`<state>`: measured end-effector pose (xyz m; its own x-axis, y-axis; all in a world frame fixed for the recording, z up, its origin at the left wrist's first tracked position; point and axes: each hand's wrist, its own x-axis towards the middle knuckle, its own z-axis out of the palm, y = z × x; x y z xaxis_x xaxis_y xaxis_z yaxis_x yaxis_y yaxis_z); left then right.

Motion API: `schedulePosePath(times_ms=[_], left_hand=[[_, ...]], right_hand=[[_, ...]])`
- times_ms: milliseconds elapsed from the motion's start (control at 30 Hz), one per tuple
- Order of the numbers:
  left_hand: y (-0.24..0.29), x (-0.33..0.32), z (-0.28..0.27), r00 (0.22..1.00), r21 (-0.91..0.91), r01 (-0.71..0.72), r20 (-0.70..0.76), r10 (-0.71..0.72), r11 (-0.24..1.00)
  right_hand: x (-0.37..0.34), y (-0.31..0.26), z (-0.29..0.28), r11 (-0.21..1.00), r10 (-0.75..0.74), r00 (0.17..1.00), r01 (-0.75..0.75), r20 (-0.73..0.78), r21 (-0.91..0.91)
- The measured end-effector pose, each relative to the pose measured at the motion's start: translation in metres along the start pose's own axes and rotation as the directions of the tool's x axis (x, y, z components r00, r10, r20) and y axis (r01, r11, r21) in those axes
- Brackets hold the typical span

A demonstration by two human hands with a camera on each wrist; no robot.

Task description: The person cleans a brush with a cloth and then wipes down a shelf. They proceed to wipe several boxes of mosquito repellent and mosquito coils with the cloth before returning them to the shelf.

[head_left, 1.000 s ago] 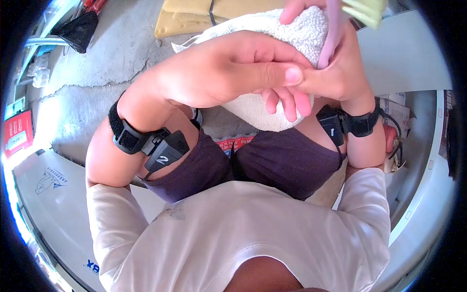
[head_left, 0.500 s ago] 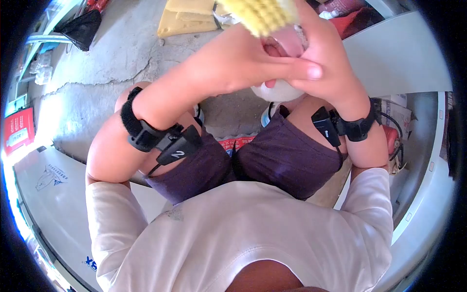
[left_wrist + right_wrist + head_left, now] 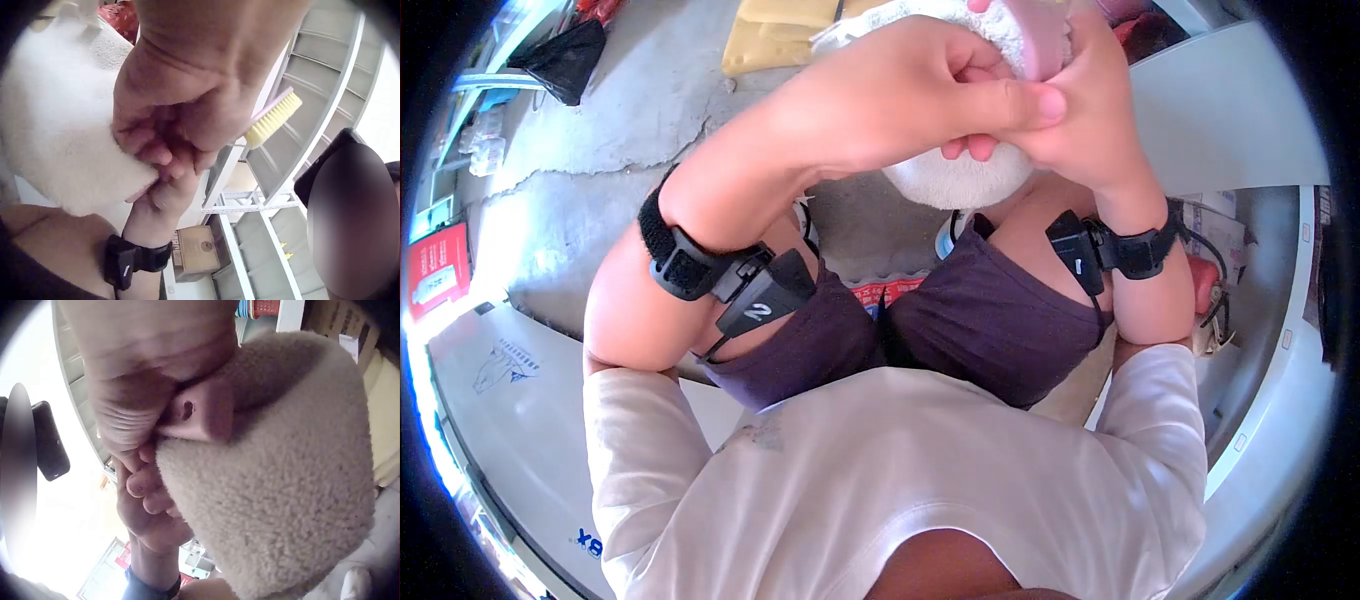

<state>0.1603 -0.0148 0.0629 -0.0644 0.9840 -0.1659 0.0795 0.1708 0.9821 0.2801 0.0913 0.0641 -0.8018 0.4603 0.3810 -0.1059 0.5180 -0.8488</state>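
Note:
A thick white fleecy cloth item (image 3: 960, 175) is held up above the knees, its fluffy side filling much of the right wrist view. My left hand (image 3: 920, 95) grips its edge with curled fingers, the thumb reaching across to the other hand. My right hand (image 3: 1090, 115) grips a scrubbing brush, whose pink handle (image 3: 1045, 45) crosses the fleecy surface. In the left wrist view the brush's yellow bristles (image 3: 275, 122) stick out beyond the hands. The handle's end with a hanging hole (image 3: 215, 412) shows below my right palm, against the fleece. The two hands overlap, hiding part of each grip.
Yellow foam-like sheets (image 3: 780, 40) lie on the cracked concrete floor ahead, and a black bag (image 3: 565, 65) is at far left. To the right stands a white panel (image 3: 1230, 110). Metal shelves (image 3: 250, 250) and a cardboard box (image 3: 197, 250) show in the left wrist view.
The brush has swung in my right hand: its bristles faced the camera half a second ago and now the pink handle shows. The hands and fleecy item shifted slightly; both grips continue.

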Motion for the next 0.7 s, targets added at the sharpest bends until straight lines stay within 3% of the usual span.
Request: schedulePosePath(times_ms=[167,367,533,667,700], left_hand=[[0.005,-0.007,-0.002,0.994,-0.082,-0.050,0.094,0.058,0.995],[-0.001,-0.008,-0.006,0.965,-0.191,-0.114,0.213,0.154,0.975],[0.006,-0.014,-0.006,0.943,-0.274,-0.100,0.282,0.179,0.957],[0.007,-0.017,-0.011,0.942,-0.253,-0.070,0.302,0.148,0.965],[0.006,-0.016,-0.012,0.943,-0.238,-0.062,0.305,0.135,0.969]], right_hand=[[-0.002,0.024,-0.032,0.944,0.134,0.949,-0.209,0.285,0.254],[0.004,0.024,-0.036,0.973,-0.090,0.954,0.023,0.285,0.229],[0.014,0.038,-0.035,0.916,-0.380,0.906,0.341,0.187,0.211],[0.020,0.041,-0.046,0.928,-0.365,0.872,0.312,0.326,0.203],[0.018,0.040,-0.045,0.947,-0.288,0.893,0.213,0.345,0.240]])
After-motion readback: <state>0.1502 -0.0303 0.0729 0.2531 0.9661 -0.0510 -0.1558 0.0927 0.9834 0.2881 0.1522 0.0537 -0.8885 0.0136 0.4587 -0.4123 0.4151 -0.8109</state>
